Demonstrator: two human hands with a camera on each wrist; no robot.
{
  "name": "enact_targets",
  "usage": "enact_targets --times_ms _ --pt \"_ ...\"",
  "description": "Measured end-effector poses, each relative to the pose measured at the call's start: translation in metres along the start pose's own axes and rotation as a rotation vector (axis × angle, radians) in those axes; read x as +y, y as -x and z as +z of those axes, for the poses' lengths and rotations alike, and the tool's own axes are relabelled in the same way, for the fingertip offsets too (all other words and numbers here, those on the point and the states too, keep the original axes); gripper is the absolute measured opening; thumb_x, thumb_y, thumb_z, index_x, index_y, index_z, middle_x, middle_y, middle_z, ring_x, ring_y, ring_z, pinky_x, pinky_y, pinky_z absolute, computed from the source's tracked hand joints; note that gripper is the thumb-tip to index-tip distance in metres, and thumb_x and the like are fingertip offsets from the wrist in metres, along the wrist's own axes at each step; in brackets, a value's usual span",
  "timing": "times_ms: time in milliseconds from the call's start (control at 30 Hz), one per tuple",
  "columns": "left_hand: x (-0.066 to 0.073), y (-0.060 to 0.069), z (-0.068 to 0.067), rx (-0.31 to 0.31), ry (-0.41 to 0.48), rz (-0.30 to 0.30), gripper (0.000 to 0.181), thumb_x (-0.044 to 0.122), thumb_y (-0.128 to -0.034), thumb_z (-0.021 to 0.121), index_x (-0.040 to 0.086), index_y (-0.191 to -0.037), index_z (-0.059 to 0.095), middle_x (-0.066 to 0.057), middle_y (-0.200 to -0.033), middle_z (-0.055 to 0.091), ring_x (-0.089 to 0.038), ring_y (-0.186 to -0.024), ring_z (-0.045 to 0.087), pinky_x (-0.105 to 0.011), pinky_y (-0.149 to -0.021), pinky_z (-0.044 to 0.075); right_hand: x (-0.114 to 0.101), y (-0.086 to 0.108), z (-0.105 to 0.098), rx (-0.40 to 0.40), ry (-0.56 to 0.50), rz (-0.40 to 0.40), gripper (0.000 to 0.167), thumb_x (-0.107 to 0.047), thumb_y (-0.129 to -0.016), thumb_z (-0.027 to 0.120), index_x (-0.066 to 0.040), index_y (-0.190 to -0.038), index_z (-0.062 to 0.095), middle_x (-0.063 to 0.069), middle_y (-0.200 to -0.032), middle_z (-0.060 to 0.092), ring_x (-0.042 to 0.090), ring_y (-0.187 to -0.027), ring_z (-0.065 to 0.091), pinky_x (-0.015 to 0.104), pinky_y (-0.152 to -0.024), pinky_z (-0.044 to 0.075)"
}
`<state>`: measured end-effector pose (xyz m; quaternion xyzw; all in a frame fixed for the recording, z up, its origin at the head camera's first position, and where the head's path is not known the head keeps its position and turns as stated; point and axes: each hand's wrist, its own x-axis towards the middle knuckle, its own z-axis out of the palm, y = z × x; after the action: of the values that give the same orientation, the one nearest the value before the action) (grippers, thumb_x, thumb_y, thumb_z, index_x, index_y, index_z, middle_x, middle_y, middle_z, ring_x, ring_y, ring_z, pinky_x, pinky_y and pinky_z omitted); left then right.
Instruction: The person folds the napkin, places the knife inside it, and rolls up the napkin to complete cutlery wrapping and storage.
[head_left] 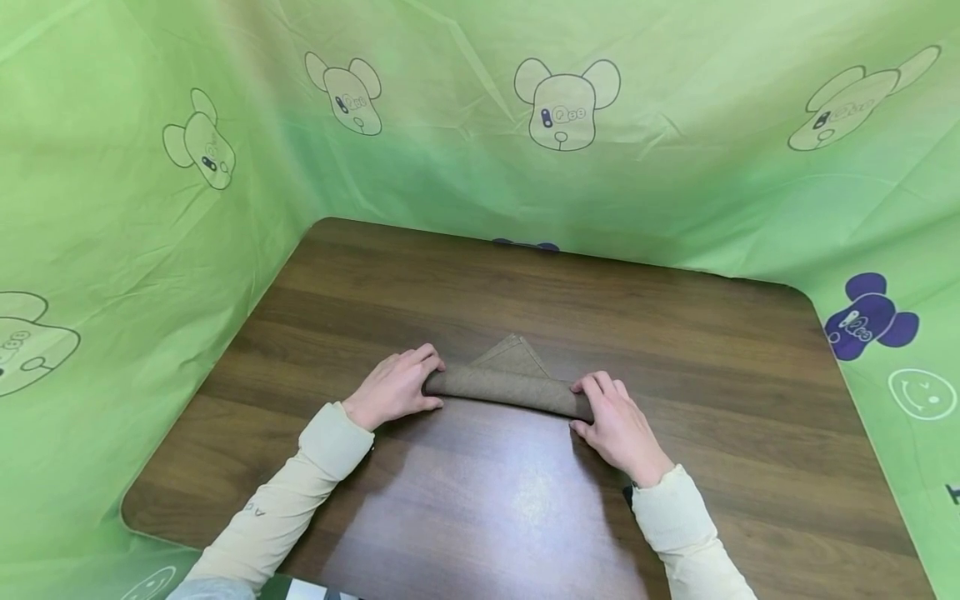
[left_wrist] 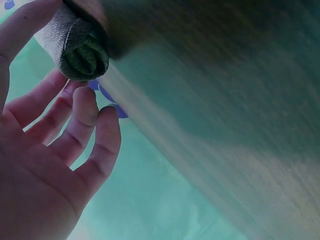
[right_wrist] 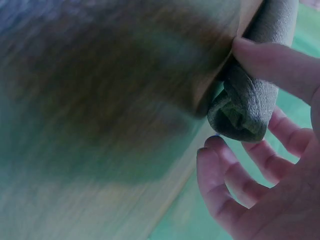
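A brown cloth (head_left: 510, 390) lies rolled into a long tube on the table, with one flat triangular corner (head_left: 513, 357) spread out beyond its far side. My left hand (head_left: 399, 385) holds the tube's left end, thumb on the near side and fingers on the far side. At the other end my right hand (head_left: 618, 423) grips it in the same way. The left wrist view shows the spiral folds of the rolled cloth (left_wrist: 82, 57) between thumb and fingers. Its opposite end (right_wrist: 242, 107) appears in the right wrist view, with the right thumb (right_wrist: 275, 67) against the roll.
The brown wood-grain table (head_left: 465, 287) has rounded corners. A green fabric sheet (head_left: 442, 183) with cartoon bear heads hangs behind and along both sides. At the bottom edge, a white object (head_left: 306, 590) is partly visible below the table.
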<state>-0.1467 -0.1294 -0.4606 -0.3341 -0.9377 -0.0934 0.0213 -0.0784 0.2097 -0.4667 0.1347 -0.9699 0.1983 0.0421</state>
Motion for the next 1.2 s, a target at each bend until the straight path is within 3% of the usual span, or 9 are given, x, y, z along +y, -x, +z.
enact_targets --times_ms 267,567,733,833,1100,1200 --pt "-0.002 -0.002 0.002 -0.006 -0.008 0.005 0.040 0.021 -0.0740 0.080 0.011 -0.109 0.062 0.000 -0.107 0.058 -0.021 -0.086 0.064 -0.038 -0.074 0.052 0.000 -0.001 -0.001 -0.009 -0.034 0.018 0.043 -0.002 -0.071 0.074 -0.007 -0.110 0.057 0.010 -0.113 0.055 0.035 -0.101 0.053 0.050 -0.079 0.048" --pt "-0.005 -0.004 0.004 0.009 -0.005 0.035 0.037 0.017 -0.0748 0.072 0.010 -0.109 0.061 -0.002 -0.106 0.059 -0.020 -0.081 0.065 -0.038 -0.069 0.051 0.002 -0.002 -0.002 -0.020 -0.037 0.037 0.037 -0.007 -0.078 0.070 -0.005 -0.112 0.056 0.012 -0.113 0.058 0.035 -0.106 0.055 0.051 -0.080 0.049" --pt "-0.009 -0.005 0.005 -0.011 0.097 -0.006 0.038 0.018 -0.0765 0.069 0.011 -0.113 0.060 0.000 -0.106 0.060 -0.015 -0.068 0.057 -0.033 -0.065 0.050 0.004 -0.003 -0.002 -0.027 -0.045 0.047 0.035 -0.011 -0.082 0.068 -0.005 -0.114 0.056 0.013 -0.115 0.060 0.035 -0.108 0.056 0.052 -0.083 0.048" --pt "-0.013 -0.007 0.005 -0.026 0.169 -0.043 0.038 0.019 -0.0780 0.068 0.012 -0.114 0.059 0.001 -0.108 0.061 -0.013 -0.070 0.055 -0.031 -0.066 0.049 0.005 -0.004 -0.003 -0.041 -0.055 0.061 0.034 -0.014 -0.084 0.066 -0.005 -0.116 0.056 0.014 -0.116 0.060 0.035 -0.110 0.055 0.053 -0.086 0.048" --pt "-0.021 -0.011 0.004 -0.049 0.340 -0.116 0.038 0.023 -0.0817 0.066 0.013 -0.117 0.056 -0.002 -0.116 0.065 -0.017 -0.099 0.063 -0.036 -0.086 0.051 0.008 -0.008 -0.006 -0.077 -0.107 0.098 0.035 -0.019 -0.090 0.060 -0.004 -0.122 0.055 0.017 -0.123 0.059 0.038 -0.116 0.054 0.054 -0.090 0.046" --pt "-0.023 -0.013 0.003 -0.058 0.413 -0.136 0.039 0.022 -0.0837 0.065 0.011 -0.119 0.055 -0.005 -0.116 0.066 -0.019 -0.102 0.063 -0.036 -0.089 0.049 0.010 -0.010 -0.007 -0.085 -0.132 0.104 0.036 -0.019 -0.093 0.057 -0.002 -0.124 0.054 0.020 -0.123 0.059 0.040 -0.117 0.053 0.055 -0.092 0.044"
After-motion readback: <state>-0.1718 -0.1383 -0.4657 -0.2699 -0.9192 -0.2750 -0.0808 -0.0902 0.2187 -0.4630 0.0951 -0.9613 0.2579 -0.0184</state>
